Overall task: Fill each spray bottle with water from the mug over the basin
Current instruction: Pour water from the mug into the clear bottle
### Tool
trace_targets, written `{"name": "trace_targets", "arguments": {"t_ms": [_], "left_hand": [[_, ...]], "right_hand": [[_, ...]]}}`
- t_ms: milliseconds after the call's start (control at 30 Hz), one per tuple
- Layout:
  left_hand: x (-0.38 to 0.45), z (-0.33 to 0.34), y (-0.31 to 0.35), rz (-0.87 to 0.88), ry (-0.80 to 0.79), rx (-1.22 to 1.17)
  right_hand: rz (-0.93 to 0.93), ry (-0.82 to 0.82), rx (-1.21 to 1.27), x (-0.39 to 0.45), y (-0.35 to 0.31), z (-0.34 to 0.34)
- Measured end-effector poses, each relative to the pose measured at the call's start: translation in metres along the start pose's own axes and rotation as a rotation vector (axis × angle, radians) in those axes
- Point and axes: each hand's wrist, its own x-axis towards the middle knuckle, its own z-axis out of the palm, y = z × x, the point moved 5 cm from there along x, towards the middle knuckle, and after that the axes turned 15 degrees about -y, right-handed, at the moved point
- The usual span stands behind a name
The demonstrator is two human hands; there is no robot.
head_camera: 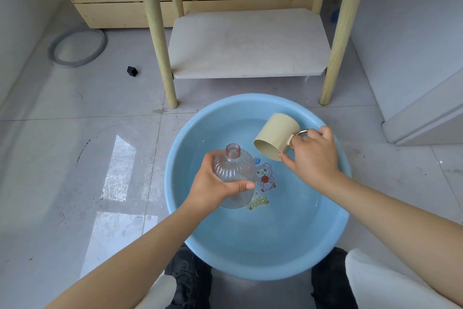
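The left grip (215, 183) holds the clear bottle (234, 173) upright over the blue basin (263, 253). The right grip (312, 155) holds the beige mug (275, 135) by its handle, tilted toward the bottle's open neck, just beside it.

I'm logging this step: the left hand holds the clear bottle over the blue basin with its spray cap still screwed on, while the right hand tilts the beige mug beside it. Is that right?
Not quite. The head view shows the clear bottle has no spray cap: its threaded neck is bare and open. The rest holds: the left hand holds it over the blue basin while the right hand tilts the beige mug beside it.
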Motion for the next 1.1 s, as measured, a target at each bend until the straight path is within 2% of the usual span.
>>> {"name": "trace_targets", "arguments": {"t_ms": [167, 333, 467, 667, 833, 1100], "left_hand": [[-0.001, 0.0, 0.002, 0.038, -0.014, -0.067], [0.001, 0.002, 0.002, 0.056, -0.014, -0.061], [0.002, 0.001, -0.001, 0.057, -0.001, -0.064], [0.002, -0.002, -0.004, 0.046, 0.028, -0.033], [0.003, -0.002, -0.006, 0.05, 0.026, 0.007], [0.002, 0.002, 0.0, 0.078, 0.0, 0.043]], "right_hand": [[-0.09, -0.145, -0.194, 0.003, -0.008, 0.021], [-0.175, -0.275, -0.148, -0.003, -0.018, 0.024], [-0.046, -0.298, 0.163, -0.005, -0.01, 0.022], [0.263, -0.444, 0.784, -0.008, 0.01, 0.011], [0.336, -0.371, 1.135, -0.017, 0.018, -0.001], [0.23, -0.147, 1.136, -0.023, 0.012, -0.038]]}}
